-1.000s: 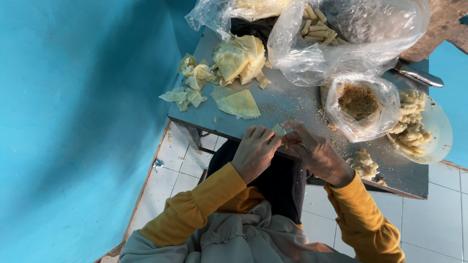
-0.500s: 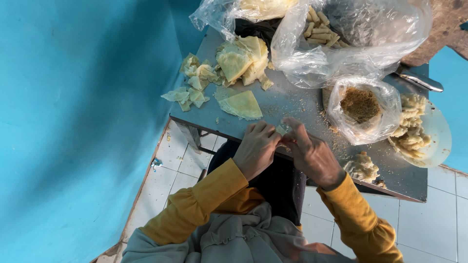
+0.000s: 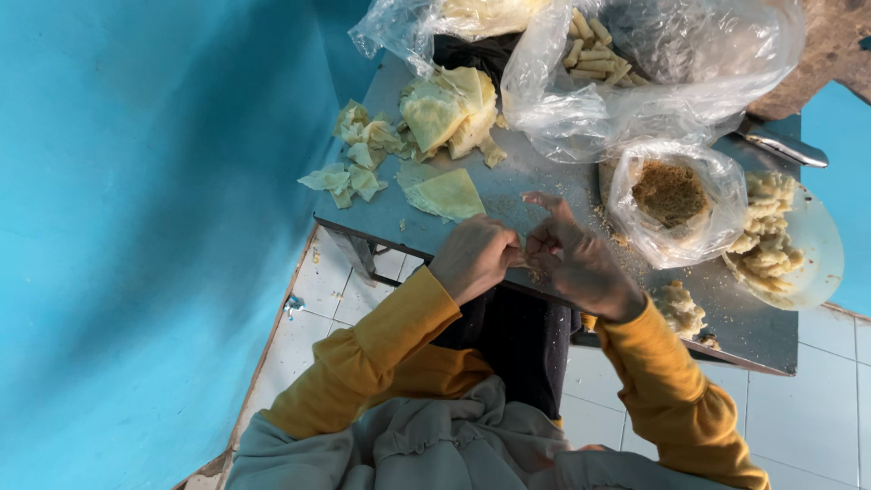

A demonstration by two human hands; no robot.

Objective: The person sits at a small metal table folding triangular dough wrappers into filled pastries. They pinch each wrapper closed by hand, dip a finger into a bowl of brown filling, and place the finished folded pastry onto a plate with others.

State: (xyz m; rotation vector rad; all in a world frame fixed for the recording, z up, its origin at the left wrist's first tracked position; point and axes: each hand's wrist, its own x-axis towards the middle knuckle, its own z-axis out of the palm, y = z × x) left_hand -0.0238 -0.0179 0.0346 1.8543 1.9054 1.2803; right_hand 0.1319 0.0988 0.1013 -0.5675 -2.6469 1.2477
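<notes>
Compared with a second ago, our two hands have drawn closer together at the near edge of the grey metal table (image 3: 544, 186); the right fingers, spread wider before, now curl in toward the left. Nothing else on the table has shifted.

Starting at the left, we have the blue wall (image 3: 136, 227) running right alongside the table's left edge, leaving a narrow strip of white floor tiles (image 3: 313, 304) beneath. On the table, small crumpled wrapper scraps (image 3: 349, 177) lie near that edge, then a folded pale-yellow wrapper (image 3: 446, 193) lies flat just beyond our left hand (image 3: 474, 257). That hand is clenched, knuckles up, fingertips pinched toward the right hand (image 3: 567, 259). Whatever small piece sits between them is hidden; we cannot tell what it is. The right hand is half curled, index finger raised, thumb and fingertips meeting the left hand's over the table's near rim.

Further back, a stack of wrappers (image 3: 449, 113) rests beside a large clear plastic bag of rolled pieces (image 3: 653, 68). Right of our hands, a small bag of brown crumbs (image 3: 673, 195) stands open, then a plate of pale filling (image 3: 789, 240) at the right edge. Bare table shows between the folded wrapper and the crumb bag.
</notes>
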